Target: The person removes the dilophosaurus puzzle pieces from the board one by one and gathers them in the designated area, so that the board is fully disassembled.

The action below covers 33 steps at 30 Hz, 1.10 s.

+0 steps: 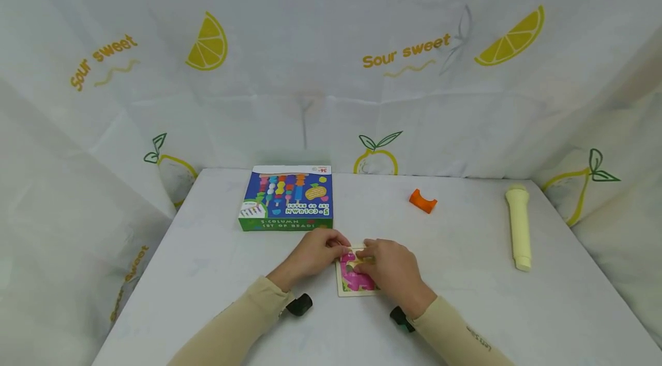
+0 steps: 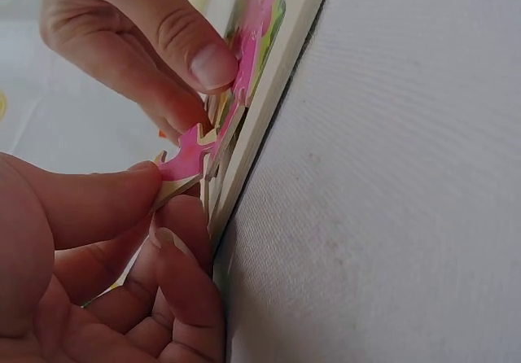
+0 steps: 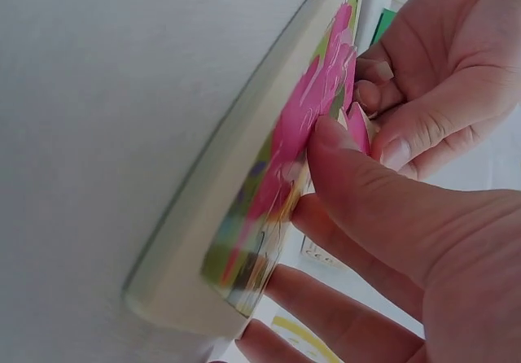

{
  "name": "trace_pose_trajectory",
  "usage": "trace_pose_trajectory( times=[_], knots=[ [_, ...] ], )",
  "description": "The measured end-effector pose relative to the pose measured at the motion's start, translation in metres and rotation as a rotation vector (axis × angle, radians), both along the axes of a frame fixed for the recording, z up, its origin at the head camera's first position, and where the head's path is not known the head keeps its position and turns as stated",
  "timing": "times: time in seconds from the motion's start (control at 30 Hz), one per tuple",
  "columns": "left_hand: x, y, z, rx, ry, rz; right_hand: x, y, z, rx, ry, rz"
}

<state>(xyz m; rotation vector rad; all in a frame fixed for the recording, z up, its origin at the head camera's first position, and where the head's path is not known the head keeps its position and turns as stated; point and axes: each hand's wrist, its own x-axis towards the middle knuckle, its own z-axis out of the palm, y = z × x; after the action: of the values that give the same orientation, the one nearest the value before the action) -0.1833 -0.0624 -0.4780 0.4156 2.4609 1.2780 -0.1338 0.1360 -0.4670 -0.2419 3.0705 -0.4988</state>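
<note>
My left hand (image 1: 316,251) pinches a pink puzzle piece (image 2: 186,159). The piece sits tilted at the far left corner of the puzzle board (image 1: 339,284), nearer my left hand. My right hand (image 1: 394,267), fingers spread, rests its thumb on the board.

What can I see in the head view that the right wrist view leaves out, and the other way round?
Only the head view shows the long pale yellow stick and the beige sleeves.

Only the right wrist view shows curled fingers behind the thumb of the left hand.

Both show the left hand and right hand at the puzzle board with its pink picture.
</note>
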Motion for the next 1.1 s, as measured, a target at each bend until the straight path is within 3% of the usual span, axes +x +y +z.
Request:
trace_pose_trajectory(
  times=[0.3,0.53,0.67,0.8,1.0,1.1],
  knots=[
    [0.0,-0.012,0.001,0.028,-0.034,0.033,-0.002,-0.002,0.001,0.007,-0.01,-0.016],
    [0.007,-0.06,0.009,0.0,-0.043,0.094,-0.001,-0.001,0.001,0.014,-0.061,-0.027],
    [0.01,-0.092,0.012,-0.019,-0.056,0.163,0.001,0.008,-0.001,-0.046,-0.054,-0.014],
    [0.011,-0.118,0.01,-0.06,-0.055,0.209,0.003,0.025,-0.001,-0.132,-0.102,-0.017],
    [0.008,-0.137,0.006,-0.128,-0.027,0.229,0.007,0.052,-0.004,-0.217,-0.182,-0.03],
    [0.008,-0.14,0.005,-0.14,-0.024,0.24,0.007,0.058,-0.007,-0.234,-0.199,0.005]
  ],
)
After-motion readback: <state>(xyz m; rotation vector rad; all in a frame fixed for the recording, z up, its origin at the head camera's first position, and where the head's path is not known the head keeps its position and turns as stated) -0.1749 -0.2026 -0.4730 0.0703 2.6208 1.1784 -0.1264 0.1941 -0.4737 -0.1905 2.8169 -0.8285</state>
